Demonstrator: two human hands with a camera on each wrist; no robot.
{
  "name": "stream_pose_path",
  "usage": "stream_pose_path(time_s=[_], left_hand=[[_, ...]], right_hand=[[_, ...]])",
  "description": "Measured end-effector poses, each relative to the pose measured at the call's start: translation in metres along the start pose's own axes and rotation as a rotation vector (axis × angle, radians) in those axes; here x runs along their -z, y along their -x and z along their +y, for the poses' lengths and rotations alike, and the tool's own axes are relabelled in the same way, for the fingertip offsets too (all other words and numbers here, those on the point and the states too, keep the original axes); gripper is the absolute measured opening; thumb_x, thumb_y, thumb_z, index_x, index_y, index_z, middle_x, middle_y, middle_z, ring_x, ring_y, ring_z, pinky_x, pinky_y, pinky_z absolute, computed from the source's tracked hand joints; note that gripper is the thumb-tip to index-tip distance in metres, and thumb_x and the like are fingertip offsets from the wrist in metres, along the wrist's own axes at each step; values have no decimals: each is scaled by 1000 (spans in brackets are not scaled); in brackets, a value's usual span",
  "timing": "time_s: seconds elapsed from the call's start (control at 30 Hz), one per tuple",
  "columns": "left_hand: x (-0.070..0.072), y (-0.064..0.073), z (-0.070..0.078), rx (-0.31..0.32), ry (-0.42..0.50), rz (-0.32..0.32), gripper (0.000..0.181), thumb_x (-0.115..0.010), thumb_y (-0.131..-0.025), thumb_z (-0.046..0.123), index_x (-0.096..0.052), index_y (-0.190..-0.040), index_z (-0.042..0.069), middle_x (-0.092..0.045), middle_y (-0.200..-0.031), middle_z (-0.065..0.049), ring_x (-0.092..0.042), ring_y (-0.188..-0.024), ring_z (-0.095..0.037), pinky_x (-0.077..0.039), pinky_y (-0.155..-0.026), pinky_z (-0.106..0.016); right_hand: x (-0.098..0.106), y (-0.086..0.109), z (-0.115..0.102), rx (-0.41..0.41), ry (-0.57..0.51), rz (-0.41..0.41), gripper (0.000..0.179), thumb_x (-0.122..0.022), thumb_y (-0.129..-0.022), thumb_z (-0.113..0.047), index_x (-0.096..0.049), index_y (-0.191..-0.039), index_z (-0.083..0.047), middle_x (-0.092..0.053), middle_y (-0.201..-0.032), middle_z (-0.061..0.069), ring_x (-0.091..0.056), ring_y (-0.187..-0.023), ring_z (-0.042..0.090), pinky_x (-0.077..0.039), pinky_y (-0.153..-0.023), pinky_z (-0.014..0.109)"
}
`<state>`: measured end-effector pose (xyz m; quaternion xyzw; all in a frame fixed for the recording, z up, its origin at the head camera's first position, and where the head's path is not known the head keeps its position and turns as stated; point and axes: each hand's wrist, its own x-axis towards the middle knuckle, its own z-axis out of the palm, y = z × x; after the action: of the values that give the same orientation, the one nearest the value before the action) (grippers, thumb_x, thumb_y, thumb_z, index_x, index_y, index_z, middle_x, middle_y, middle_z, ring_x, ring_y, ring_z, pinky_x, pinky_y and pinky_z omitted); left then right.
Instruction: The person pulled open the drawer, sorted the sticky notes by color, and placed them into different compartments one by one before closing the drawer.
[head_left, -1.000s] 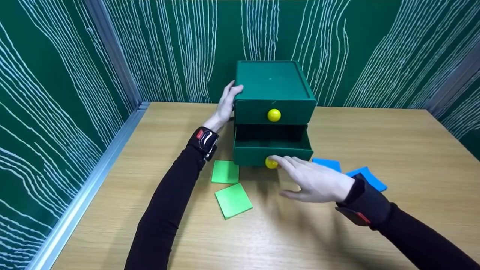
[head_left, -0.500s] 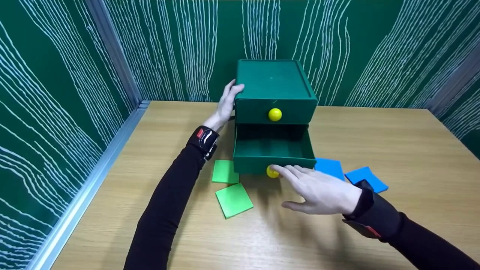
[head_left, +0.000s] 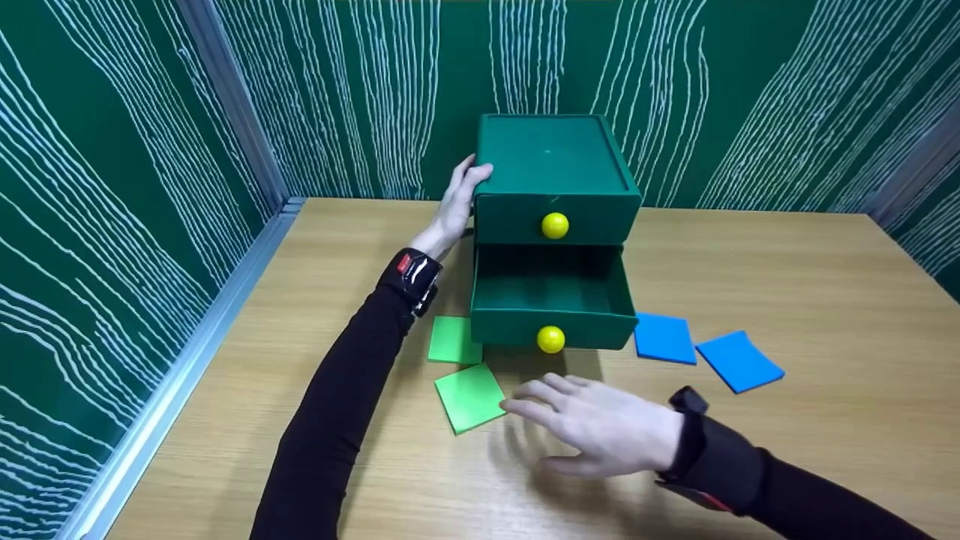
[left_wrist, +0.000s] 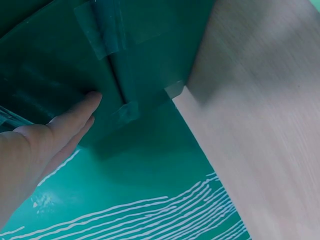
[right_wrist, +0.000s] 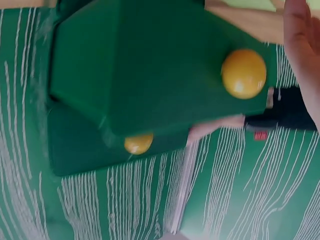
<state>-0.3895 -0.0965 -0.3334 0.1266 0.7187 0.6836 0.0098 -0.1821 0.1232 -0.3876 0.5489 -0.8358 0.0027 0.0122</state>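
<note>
A small dark green two-drawer cabinet [head_left: 555,154] stands toward the back of the table. Its lower drawer [head_left: 555,330] is pulled out with nothing visible inside, while the upper drawer [head_left: 517,221] is closed; each has a round yellow knob. My left hand [head_left: 454,206] rests against the cabinet's left side, and the left wrist view shows its fingers [left_wrist: 75,117] straight along that wall. In front of the drawer, my right hand [head_left: 600,427] hovers with fingers spread and nothing in them. Its fingertips come right at the edge of a light green sticky-note pad [head_left: 469,397].
Another light green sticky-note pad [head_left: 454,341] lies by the drawer's left front corner. Two blue sticky-note pads [head_left: 665,339] lie to the drawer's right, the farther one with a curled edge. Green walls [head_left: 360,97] with white wavy lines enclose the wooden table [head_left: 795,292].
The lower drawer has slid farther out toward me. My right hand has left its yellow knob and moved down and left toward the green pad. My left hand stays at the cabinet's side.
</note>
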Motion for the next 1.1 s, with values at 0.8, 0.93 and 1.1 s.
stream_pose_path(time_s=[0.8, 0.93, 1.1], left_hand=[[0, -1, 2, 13, -18, -9, 78, -38, -96, 47, -10, -161, 16, -19, -165, -14, -28, -149, -29, -27, -121, -45], [1, -1, 2, 15, -21, -14, 78, -38, -96, 48, -9, -161, 18, -18, -165, -12, -28, -148, -29, -25, -121, -47], [2, -1, 0, 15, -24, -17, 79, -38, -95, 50, -9, -161, 18, -17, -166, -12, -27, -149, -28, -25, -122, -47]], right_hand=[[-47, -63, 13, -2, 53, -69, 64, -50, -100, -53, -46, -150, -13, -33, -161, 15, -39, -144, 31, -38, -117, 45], [-44, -59, 10, 8, 57, -59, 60, -52, -99, -53, -52, -146, -16, -37, -159, 16, -43, -140, 31, -42, -114, 44], [-38, -53, 8, 6, 36, -108, 52, -60, -96, -49, -59, -141, -22, -48, -152, 13, -51, -131, 28, -51, -104, 38]])
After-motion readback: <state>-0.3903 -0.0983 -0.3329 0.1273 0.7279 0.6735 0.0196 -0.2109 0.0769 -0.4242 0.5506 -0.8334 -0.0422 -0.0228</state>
